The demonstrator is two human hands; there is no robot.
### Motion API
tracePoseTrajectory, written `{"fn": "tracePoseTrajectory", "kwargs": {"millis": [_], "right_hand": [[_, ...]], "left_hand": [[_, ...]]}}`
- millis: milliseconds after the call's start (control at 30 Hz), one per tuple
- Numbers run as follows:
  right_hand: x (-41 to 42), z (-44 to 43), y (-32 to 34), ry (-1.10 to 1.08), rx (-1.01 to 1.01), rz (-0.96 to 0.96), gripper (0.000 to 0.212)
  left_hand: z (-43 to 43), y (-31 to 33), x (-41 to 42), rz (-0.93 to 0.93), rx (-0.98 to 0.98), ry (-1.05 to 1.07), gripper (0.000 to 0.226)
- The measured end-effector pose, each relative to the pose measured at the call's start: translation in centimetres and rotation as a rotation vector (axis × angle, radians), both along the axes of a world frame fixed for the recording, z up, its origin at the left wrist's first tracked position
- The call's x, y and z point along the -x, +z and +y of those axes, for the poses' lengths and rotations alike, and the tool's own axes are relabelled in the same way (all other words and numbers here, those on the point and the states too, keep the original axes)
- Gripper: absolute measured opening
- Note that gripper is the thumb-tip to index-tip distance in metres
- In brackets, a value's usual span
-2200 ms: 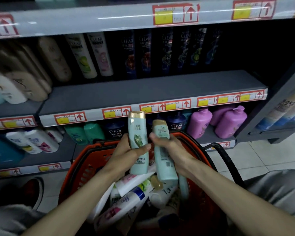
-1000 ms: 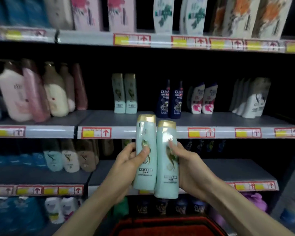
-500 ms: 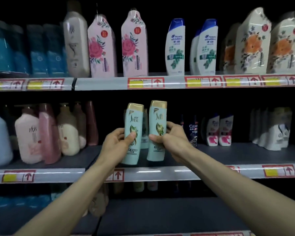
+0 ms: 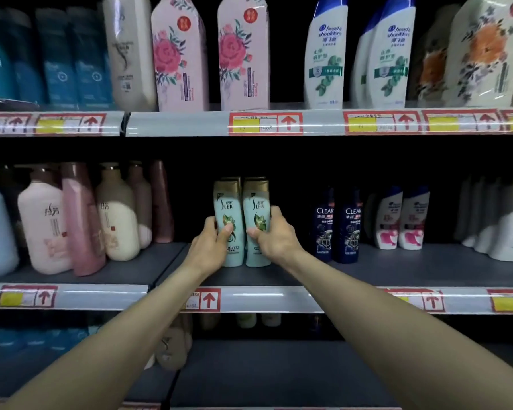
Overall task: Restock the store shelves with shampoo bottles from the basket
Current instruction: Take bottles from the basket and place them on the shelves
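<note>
Both arms reach into the middle shelf (image 4: 397, 270), each hand wrapped round a mint-green shampoo bottle with a gold cap. The left hand (image 4: 209, 247) grips the left bottle (image 4: 227, 220) and the right hand (image 4: 274, 239) grips the right bottle (image 4: 256, 220); the two stand upright, touching side by side, their bases at or just on the shelf board. More gold caps show right behind them (same kind, it seems). This looks like the setting-down step. Next I'd expect the fingers to loosen and draw back without tipping either bottle, labels left facing out. Dark blue bottles (image 4: 338, 229) stand near on the right. The basket is out of view, so what is left in it cannot be told.
</note>
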State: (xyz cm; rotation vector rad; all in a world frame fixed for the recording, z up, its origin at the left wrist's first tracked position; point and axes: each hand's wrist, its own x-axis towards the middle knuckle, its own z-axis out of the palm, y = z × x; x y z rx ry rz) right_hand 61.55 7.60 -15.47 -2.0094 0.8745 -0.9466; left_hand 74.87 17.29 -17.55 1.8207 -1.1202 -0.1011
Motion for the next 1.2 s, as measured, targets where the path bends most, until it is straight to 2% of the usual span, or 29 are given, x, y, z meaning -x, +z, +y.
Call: {"fn": "tracePoseTrajectory", "kwargs": {"millis": [67, 133, 400, 733, 1033, 1200], "right_hand": [[0.4, 0.5, -0.6, -0.068, 0.081, 0.207, 0.054], [1.1, 0.9, -1.3, -0.144, 0.114, 0.295, 0.063], [1.1, 0.8, -2.2, -0.225, 0.149, 0.307, 0.043], [-0.8, -1.3, -2.6, -0.301, 0.176, 0.378, 0.060], [-1.8, -2.0, -2.8, -0.336, 0.200, 0.421, 0.062], [-1.2, -1.8, -2.2, -0.245, 0.097, 0.457, 0.066]], "left_hand": [[0.4, -0.3, -0.4, -0.024, -0.101, -0.009, 0.039], [0.6, -1.0, -0.6, -0.048, -0.167, -0.002, 0.040], [-1.1, -0.8, 0.1, -0.120, -0.321, 0.139, 0.042], [-3.0, -1.3, -0.3, -0.116, -0.323, 0.178, 0.046], [-3.7, -2.5, 0.0, -0.234, -0.341, 0.275, 0.052], [-3.0, -2.1, 0.2, -0.137, -0.302, 0.246, 0.050]]}}
